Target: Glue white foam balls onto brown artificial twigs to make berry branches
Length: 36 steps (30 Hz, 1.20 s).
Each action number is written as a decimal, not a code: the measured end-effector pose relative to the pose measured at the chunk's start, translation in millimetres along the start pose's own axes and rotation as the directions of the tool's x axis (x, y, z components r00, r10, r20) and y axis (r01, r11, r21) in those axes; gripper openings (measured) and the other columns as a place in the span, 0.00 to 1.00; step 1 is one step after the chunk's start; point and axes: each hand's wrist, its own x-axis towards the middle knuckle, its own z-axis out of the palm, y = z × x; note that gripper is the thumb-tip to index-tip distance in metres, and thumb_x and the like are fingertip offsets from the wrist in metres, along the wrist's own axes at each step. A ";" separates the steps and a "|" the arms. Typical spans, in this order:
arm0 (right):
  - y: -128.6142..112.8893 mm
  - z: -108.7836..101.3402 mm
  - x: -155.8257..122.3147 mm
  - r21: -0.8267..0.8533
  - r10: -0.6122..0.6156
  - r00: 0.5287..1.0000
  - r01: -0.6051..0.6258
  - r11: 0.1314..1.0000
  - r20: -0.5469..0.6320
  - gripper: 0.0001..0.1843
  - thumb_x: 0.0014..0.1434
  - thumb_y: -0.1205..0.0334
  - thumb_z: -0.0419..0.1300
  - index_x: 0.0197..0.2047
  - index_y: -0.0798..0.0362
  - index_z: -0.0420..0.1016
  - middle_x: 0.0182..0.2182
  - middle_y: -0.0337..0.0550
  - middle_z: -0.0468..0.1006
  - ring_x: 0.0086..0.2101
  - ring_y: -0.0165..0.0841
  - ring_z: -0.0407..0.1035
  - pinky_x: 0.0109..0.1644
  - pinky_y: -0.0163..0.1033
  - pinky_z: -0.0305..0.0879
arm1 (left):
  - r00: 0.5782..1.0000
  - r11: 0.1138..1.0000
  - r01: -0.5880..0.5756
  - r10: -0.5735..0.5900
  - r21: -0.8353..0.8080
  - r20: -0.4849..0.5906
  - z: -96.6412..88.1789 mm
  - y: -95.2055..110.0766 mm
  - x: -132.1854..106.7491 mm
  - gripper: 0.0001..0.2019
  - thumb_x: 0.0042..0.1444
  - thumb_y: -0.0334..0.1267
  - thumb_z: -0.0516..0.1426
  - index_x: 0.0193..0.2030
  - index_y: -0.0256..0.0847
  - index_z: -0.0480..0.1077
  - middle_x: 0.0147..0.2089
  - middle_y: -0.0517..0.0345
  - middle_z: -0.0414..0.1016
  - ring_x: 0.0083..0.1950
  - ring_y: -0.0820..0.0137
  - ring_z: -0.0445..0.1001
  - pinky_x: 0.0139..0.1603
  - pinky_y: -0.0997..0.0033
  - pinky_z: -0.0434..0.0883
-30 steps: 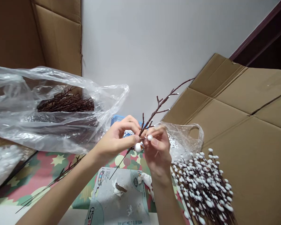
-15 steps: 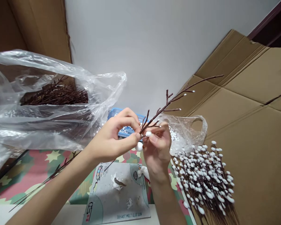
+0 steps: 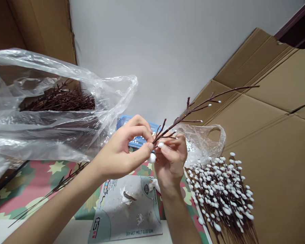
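Between thumb and forefinger, my left hand (image 3: pixel 127 147) pinches a brown artificial branch (image 3: pixel 176 122) that slants up to the right. Several twig tips carry small white dabs. My right hand (image 3: pixel 173 157) is closed just beside it, thumb and fingers on a white foam berry (image 3: pixel 161 144) against a low twig. Another, larger white berry (image 3: pixel 151 158) hangs below my left thumb. Under the hands lies a grey card printed "DIY hot melt glue gun" (image 3: pixel 132 217), with white glue and a brown piece on it.
A blue basket (image 3: pixel 124 119) with white berries stands behind my hands. A clear bag of bare brown branches (image 3: pixel 63 100) is at left, loose branches (image 3: pixel 58 186) nearer. At right are a plastic bag of berries (image 3: pixel 205 139), finished berry stems (image 3: pixel 223 193) and cardboard (image 3: pixel 274 162).
The branch has turned slightly, its tip swinging right and a little down. Both hands keep nearly the same place, the right still on the white berry.
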 end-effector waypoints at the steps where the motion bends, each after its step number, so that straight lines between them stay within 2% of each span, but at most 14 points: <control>1: 0.5 -0.1 -0.2 0.007 0.000 1.000 0.000 1.000 0.003 0.06 0.48 0.69 0.57 0.27 0.47 0.69 0.25 0.34 0.67 0.30 0.29 0.67 0.36 0.37 0.65 | 1.000 1.000 -0.001 0.001 0.003 -0.001 0.0 0.3 -0.3 0.06 0.55 0.29 0.55 0.27 0.38 0.67 0.36 0.57 0.64 0.40 0.69 0.66 0.43 0.67 0.64; 8: 3.3 0.8 -2.0 0.009 -0.063 0.997 0.064 0.998 -0.043 0.08 0.49 0.71 0.58 0.26 0.46 0.71 0.25 0.33 0.67 0.29 0.27 0.65 0.36 0.36 0.64 | 1.000 1.000 -0.013 0.014 0.029 -0.015 2.7 1.2 -2.4 0.06 0.55 0.28 0.54 0.28 0.38 0.66 0.36 0.56 0.63 0.40 0.69 0.65 0.43 0.66 0.63; 15: 5.0 0.9 -4.6 -0.070 -0.114 0.993 0.112 0.991 -0.030 0.07 0.51 0.70 0.57 0.28 0.46 0.70 0.27 0.35 0.69 0.32 0.30 0.67 0.39 0.39 0.66 | 1.000 1.000 -0.013 0.014 0.022 -0.027 4.2 -0.6 -3.2 0.05 0.55 0.29 0.55 0.29 0.39 0.66 0.36 0.56 0.64 0.40 0.68 0.66 0.43 0.65 0.64; 21: 1.2 -6.1 2.8 -0.119 -0.228 0.974 0.227 0.967 0.004 0.09 0.51 0.70 0.59 0.30 0.44 0.74 0.27 0.35 0.70 0.35 0.32 0.67 0.44 0.42 0.65 | 0.999 0.997 -0.010 0.013 0.076 -0.043 3.5 2.5 -3.1 0.06 0.58 0.32 0.55 0.30 0.39 0.70 0.35 0.56 0.66 0.41 0.66 0.66 0.47 0.63 0.63; 24: -0.5 -9.4 5.8 -0.147 -0.183 0.983 0.177 0.973 -0.027 0.06 0.50 0.68 0.61 0.29 0.45 0.73 0.27 0.35 0.69 0.34 0.33 0.66 0.41 0.41 0.64 | 0.995 0.997 -0.006 0.014 0.077 -0.100 0.0 -0.1 -1.9 0.06 0.59 0.36 0.55 0.32 0.41 0.72 0.37 0.56 0.67 0.43 0.65 0.66 0.49 0.63 0.62; 27: -3.5 -9.6 6.0 -0.115 -0.117 0.993 0.113 0.987 -0.028 0.05 0.49 0.66 0.63 0.29 0.46 0.73 0.27 0.36 0.68 0.32 0.32 0.64 0.35 0.38 0.63 | 0.982 0.994 -0.001 -0.019 -0.106 -0.188 -5.0 -6.6 1.8 0.06 0.56 0.40 0.56 0.34 0.43 0.73 0.38 0.55 0.68 0.43 0.63 0.65 0.47 0.63 0.63; 31: -10.7 -6.8 5.2 -0.042 -0.021 1.000 0.021 0.999 -0.001 0.04 0.47 0.66 0.62 0.27 0.46 0.74 0.26 0.37 0.67 0.32 0.32 0.64 0.27 0.33 0.59 | 0.985 0.870 0.034 -0.111 -0.493 -0.129 -9.2 -10.4 6.0 0.12 0.55 0.44 0.51 0.26 0.41 0.71 0.33 0.52 0.67 0.42 0.62 0.66 0.44 0.61 0.65; 33: -13.3 -5.5 5.3 -0.015 0.016 1.000 -0.016 1.000 0.021 0.04 0.46 0.66 0.62 0.26 0.46 0.75 0.25 0.37 0.65 0.29 0.31 0.63 0.25 0.32 0.58 | 0.985 0.824 0.059 -0.139 -0.564 -0.100 -9.7 -10.3 6.3 0.13 0.53 0.45 0.52 0.25 0.40 0.68 0.32 0.51 0.66 0.42 0.61 0.66 0.44 0.61 0.67; 36: -13.9 -4.4 5.1 0.005 0.049 0.997 -0.050 0.999 0.061 0.03 0.45 0.65 0.62 0.25 0.47 0.74 0.23 0.36 0.65 0.28 0.30 0.61 0.28 0.34 0.59 | 0.977 0.831 0.100 -0.186 -0.547 -0.104 -9.9 -11.9 5.9 0.11 0.50 0.43 0.57 0.24 0.40 0.63 0.34 0.53 0.64 0.40 0.64 0.65 0.40 0.64 0.66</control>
